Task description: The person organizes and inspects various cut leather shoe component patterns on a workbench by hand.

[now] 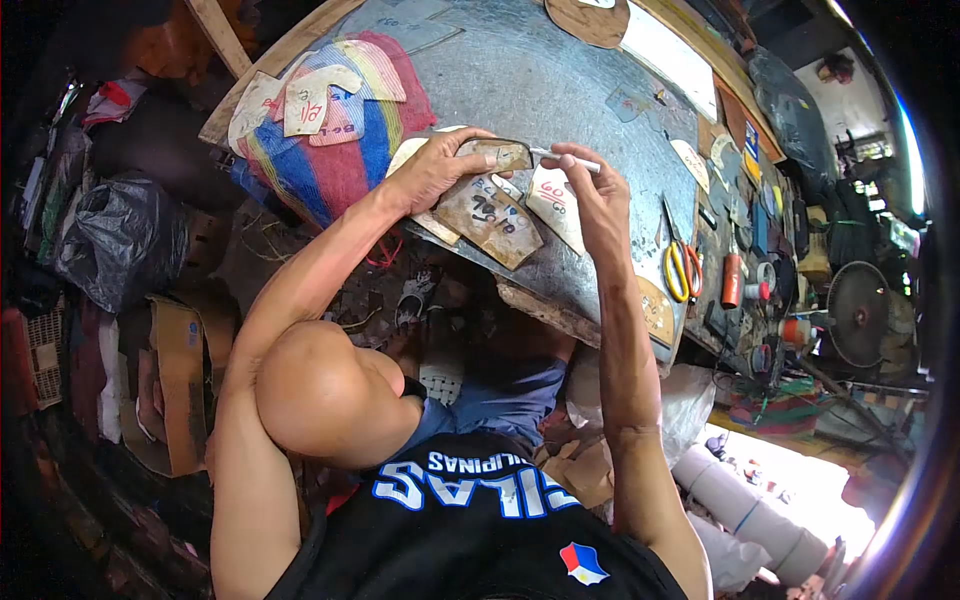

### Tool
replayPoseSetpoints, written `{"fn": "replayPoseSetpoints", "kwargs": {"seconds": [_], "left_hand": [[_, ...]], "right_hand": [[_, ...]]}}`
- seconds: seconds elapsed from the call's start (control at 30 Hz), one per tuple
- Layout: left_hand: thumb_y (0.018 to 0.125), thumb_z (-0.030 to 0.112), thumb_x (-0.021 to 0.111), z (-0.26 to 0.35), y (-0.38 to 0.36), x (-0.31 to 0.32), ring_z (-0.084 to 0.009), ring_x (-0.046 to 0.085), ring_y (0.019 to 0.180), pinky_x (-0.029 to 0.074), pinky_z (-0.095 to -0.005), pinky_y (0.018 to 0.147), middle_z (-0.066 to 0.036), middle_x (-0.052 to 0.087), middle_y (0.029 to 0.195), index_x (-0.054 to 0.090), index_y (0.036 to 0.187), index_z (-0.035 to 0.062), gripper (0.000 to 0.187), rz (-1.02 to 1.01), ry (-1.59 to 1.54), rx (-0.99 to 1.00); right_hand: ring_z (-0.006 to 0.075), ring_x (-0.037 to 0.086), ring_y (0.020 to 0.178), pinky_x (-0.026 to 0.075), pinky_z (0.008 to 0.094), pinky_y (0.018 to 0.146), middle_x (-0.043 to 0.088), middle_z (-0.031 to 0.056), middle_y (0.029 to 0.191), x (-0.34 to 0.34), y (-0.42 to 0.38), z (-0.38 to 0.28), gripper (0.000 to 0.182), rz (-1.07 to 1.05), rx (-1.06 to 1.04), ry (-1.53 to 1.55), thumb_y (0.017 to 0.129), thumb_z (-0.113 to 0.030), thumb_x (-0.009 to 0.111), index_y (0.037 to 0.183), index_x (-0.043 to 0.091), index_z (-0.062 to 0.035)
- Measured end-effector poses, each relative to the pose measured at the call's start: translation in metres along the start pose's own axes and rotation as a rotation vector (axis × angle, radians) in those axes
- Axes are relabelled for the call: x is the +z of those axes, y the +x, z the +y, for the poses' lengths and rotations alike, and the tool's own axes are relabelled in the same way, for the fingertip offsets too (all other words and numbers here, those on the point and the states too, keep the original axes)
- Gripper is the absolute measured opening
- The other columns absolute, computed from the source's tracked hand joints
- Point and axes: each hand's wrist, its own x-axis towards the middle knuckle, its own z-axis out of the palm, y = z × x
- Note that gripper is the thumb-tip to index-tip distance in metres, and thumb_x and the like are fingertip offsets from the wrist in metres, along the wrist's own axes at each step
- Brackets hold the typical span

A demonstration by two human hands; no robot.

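My left hand [436, 174] is closed on a curved brown template piece [508, 155] with a dark edge, its thumb lying on top. My right hand [597, 192] grips a white pen [572, 161], whose tip is right at the piece's right edge. Just below lies a worn brown template [490, 222] with handwritten figures, near the table's front edge. Beside it, under my right hand, is a white template [553, 203] marked 60 in red.
The metal-topped table [490, 85] carries a striped sack [405, 85] with several pale templates at left. Scissors [680, 270] with yellow and orange handles lie right of my forearm, near a red cylinder [732, 280]. A fan [858, 315] stands far right.
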Motion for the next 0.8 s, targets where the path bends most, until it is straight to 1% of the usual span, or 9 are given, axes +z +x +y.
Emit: {"fn": "replayPoseSetpoints", "kwargs": {"seconds": [0.1, 0.17, 0.2, 0.23, 0.33, 0.4, 0.5, 0.7, 0.8], "left_hand": [[0.089, 0.012, 0.061, 0.001, -0.001, 0.002, -0.0134, 0.065, 0.091, 0.055, -0.0266, 0.08, -0.011, 0.067, 0.103, 0.052, 0.118, -0.0001, 0.033, 0.009, 0.0, 0.0], [0.089, 0.013, 0.062, 0.002, -0.001, 0.002, -0.013, 0.065, 0.091, 0.055, -0.0262, 0.08, -0.011, 0.067, 0.103, 0.052, 0.118, 0.0001, 0.033, 0.013, -0.006, -0.012], [0.089, 0.013, 0.062, 0.002, -0.001, 0.003, -0.0126, 0.065, 0.09, 0.054, -0.0259, 0.079, -0.011, 0.067, 0.103, 0.052, 0.118, 0.0002, 0.033, 0.018, -0.012, -0.023], [0.089, 0.013, 0.062, 0.002, -0.001, 0.002, -0.0126, 0.065, 0.09, 0.054, -0.0259, 0.079, -0.011, 0.067, 0.103, 0.052, 0.118, 0.0002, 0.033, 0.018, -0.013, -0.023], [0.089, 0.014, 0.062, 0.0, 0.0, -0.001, -0.0118, 0.065, 0.09, 0.054, -0.0255, 0.078, -0.01, 0.067, 0.102, 0.052, 0.118, 0.0004, 0.034, 0.029, 0.025, -0.034], [0.089, 0.014, 0.062, -0.002, 0.001, -0.003, -0.0113, 0.064, 0.089, 0.054, -0.0255, 0.077, -0.01, 0.067, 0.102, 0.052, 0.118, 0.0004, 0.034, 0.01, 0.032, -0.015], [0.089, 0.013, 0.062, -0.001, 0.001, -0.002, -0.0121, 0.065, 0.089, 0.054, -0.0264, 0.078, -0.01, 0.067, 0.102, 0.052, 0.118, 0.0003, 0.034, 0.008, 0.026, -0.034], [0.089, 0.012, 0.061, -0.002, 0.001, -0.003, -0.0133, 0.065, 0.09, 0.054, -0.0273, 0.08, -0.011, 0.067, 0.102, 0.051, 0.119, 0.0002, 0.033, 0.001, -0.008, -0.034], [0.09, 0.011, 0.06, -0.002, 0.001, 0.0, -0.0129, 0.065, 0.09, 0.054, -0.0268, 0.08, -0.011, 0.067, 0.102, 0.051, 0.119, 0.0002, 0.032, 0.016, -0.03, -0.018]], "right_hand": [[0.0107, 0.06, 0.082, 0.047, 0.0248, 0.075, 0.07, 0.0103, 0.091, -0.004, 0.015, 0.003, 0.028, -0.053, 0.024, 0.074, 0.094, -0.023, 0.057, 0.108, 0.064, 0.0007], [0.0123, 0.061, 0.085, 0.046, 0.0265, 0.077, 0.07, 0.0108, 0.088, -0.007, 0.024, 0.009, 0.032, -0.087, -0.061, 0.07, 0.093, -0.026, 0.057, 0.107, 0.062, 0.0024], [0.0142, 0.061, 0.086, 0.044, 0.0295, 0.083, 0.069, 0.011, 0.086, -0.005, 0.027, 0.005, 0.032, -0.087, -0.01, 0.11, 0.092, -0.026, 0.058, 0.106, 0.06, 0.003], [0.0142, 0.061, 0.086, 0.044, 0.0295, 0.083, 0.069, 0.011, 0.086, -0.005, 0.03, 0.005, 0.032, -0.087, -0.01, 0.109, 0.092, -0.026, 0.058, 0.106, 0.06, 0.003], [0.0151, 0.062, 0.085, 0.043, 0.0319, 0.086, 0.068, 0.0103, 0.083, -0.004, 0.042, 0.006, 0.026, -0.116, 0.012, 0.172, 0.091, -0.023, 0.057, 0.101, 0.061, 0.0016], [0.0146, 0.061, 0.083, 0.042, 0.0327, 0.088, 0.067, 0.0092, 0.08, -0.004, 0.048, 0.004, 0.024, -0.123, 0.043, 0.094, 0.09, -0.022, 0.056, 0.098, 0.06, -0.0002], [0.0133, 0.06, 0.08, 0.042, 0.0308, 0.086, 0.067, 0.0089, 0.078, -0.001, 0.055, 0.0, 0.023, -0.189, -0.05, 0.095, 0.088, -0.023, 0.055, 0.095, 0.06, -0.0017], [0.0157, 0.062, 0.079, 0.043, 0.0318, 0.086, 0.065, 0.0082, 0.077, -0.004, 0.066, 0.002, 0.021, -0.231, -0.069, -0.039, 0.086, -0.02, 0.054, 0.091, 0.061, -0.0009], [0.0161, 0.062, 0.079, 0.044, 0.031, 0.084, 0.063, 0.0077, 0.076, -0.006, 0.059, -0.002, 0.021, -0.229, -0.057, 0.018, 0.086, -0.02, 0.055, 0.091, 0.061, -0.0006]]}}
